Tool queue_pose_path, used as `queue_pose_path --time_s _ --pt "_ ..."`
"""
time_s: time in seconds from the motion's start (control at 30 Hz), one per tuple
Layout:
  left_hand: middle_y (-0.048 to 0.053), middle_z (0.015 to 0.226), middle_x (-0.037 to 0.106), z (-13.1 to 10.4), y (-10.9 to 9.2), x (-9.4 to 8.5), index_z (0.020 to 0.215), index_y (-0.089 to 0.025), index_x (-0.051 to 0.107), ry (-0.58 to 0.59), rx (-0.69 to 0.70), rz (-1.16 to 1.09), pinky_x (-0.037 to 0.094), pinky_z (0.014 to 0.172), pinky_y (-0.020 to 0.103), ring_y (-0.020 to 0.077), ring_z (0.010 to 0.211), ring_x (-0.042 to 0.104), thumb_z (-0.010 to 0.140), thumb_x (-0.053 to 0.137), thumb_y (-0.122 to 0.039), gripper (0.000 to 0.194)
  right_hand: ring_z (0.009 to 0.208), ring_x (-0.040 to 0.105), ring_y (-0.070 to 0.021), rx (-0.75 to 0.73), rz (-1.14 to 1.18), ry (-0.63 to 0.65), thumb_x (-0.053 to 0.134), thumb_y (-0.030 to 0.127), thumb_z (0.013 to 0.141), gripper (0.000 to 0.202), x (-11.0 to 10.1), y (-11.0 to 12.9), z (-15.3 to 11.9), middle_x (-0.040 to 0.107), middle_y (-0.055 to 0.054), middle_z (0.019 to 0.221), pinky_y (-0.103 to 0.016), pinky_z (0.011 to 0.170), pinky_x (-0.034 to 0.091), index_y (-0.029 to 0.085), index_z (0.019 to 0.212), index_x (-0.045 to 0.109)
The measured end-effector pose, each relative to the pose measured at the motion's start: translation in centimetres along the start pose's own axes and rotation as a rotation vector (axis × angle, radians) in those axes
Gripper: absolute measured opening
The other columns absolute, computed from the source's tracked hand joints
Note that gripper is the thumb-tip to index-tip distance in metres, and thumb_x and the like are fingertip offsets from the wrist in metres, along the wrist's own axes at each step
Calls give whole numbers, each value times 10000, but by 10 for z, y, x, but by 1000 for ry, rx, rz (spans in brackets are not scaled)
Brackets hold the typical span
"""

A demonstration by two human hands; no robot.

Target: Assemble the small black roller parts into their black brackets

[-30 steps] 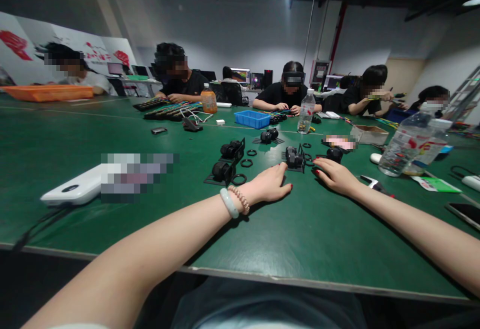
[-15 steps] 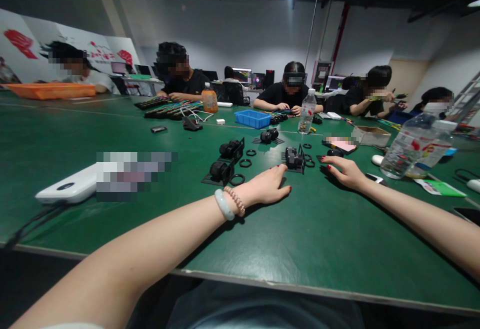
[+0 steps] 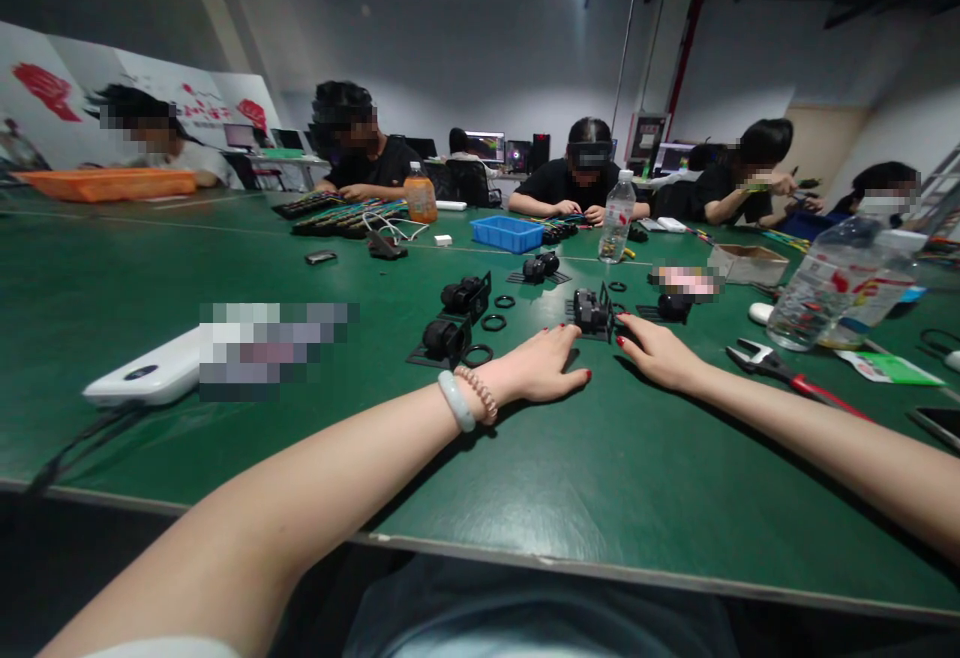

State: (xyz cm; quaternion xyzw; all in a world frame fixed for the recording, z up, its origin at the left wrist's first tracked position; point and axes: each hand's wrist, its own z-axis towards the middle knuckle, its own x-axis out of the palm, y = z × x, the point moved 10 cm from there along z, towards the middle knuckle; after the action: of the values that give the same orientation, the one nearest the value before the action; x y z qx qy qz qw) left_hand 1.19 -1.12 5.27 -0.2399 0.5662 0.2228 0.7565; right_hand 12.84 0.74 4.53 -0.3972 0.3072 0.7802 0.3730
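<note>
A black slotted bracket with rounded black parts on it (image 3: 589, 310) stands on the green table in front of me. My left hand (image 3: 544, 366) lies palm down just before it, fingers stretched and thumb apart, fingertips close to its near edge. To the right of the bracket is my right hand (image 3: 656, 350), thumb and fingers apart, fingertips by its right side; whether they touch it I cannot tell. A black ring (image 3: 617, 287) lies behind those fingertips. Another black bracket piece (image 3: 671, 306) sits just beyond my right hand. Neither hand holds anything I can see.
Left of my hands lie more black bracket pieces (image 3: 444, 338) and loose black rings (image 3: 478, 354). Red-handled pliers (image 3: 780, 370) and plastic bottles (image 3: 814, 283) are on the right. A white device (image 3: 154, 368) lies left. Behind are a blue tray (image 3: 507, 234) and several people working.
My right hand has slid left, away from the right-hand bracket piece and toward the middle bracket, uncovering the pliers. My left hand has stayed nearly in place.
</note>
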Motion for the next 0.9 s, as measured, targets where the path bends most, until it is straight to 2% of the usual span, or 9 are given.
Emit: queue_pose_path --time_s 0.13,0.23,0.4,0.63,0.77,0.9 --pt "107 1108 507 3 0 5 1157 -151 325 31 11 6 323 943 378 237 1027 495 789 407 -483 503 1145 453 -241 -31 -17 107 372 341 849 444 11 4 -1 487 -148 1237 -399 973 357 104 1221 420" --pt "111 1118 507 4 0 6 1172 -141 310 50 11 20 320 942 378 237 1031 497 796 392 -484 515 1106 490 -237 -37 -23 123 362 335 857 409 11 5 -1 521 -134 1203 -399 947 383 124 1196 448" --pt "117 1033 551 2 -3 2 1143 -129 333 57 6 51 403 808 331 238 930 547 789 396 -491 510 1071 518 -248 -57 -29 109 388 337 850 387 9 9 -2 547 -134 1170 -402 906 417 131 1166 476" --pt "95 896 601 -4 -11 -3 1081 -147 336 105 13 109 435 640 294 242 784 599 781 394 -509 474 1016 555 -244 -89 -34 100 423 331 835 358 5 16 -7 587 -111 1115 -383 866 448 157 1135 509" --pt "102 866 618 -14 -20 -10 1057 -151 343 113 10 197 441 607 302 259 760 610 792 373 -509 447 1005 565 -231 -132 1 102 420 311 838 336 1 26 -12 597 -99 1105 -395 921 409 166 1123 520" --pt "109 894 622 -25 -34 -17 1040 -160 357 121 14 240 452 639 305 253 776 616 802 386 -470 393 995 572 -219 -167 43 88 421 279 840 300 -4 39 -20 612 -82 1082 -416 952 383 180 1102 532"
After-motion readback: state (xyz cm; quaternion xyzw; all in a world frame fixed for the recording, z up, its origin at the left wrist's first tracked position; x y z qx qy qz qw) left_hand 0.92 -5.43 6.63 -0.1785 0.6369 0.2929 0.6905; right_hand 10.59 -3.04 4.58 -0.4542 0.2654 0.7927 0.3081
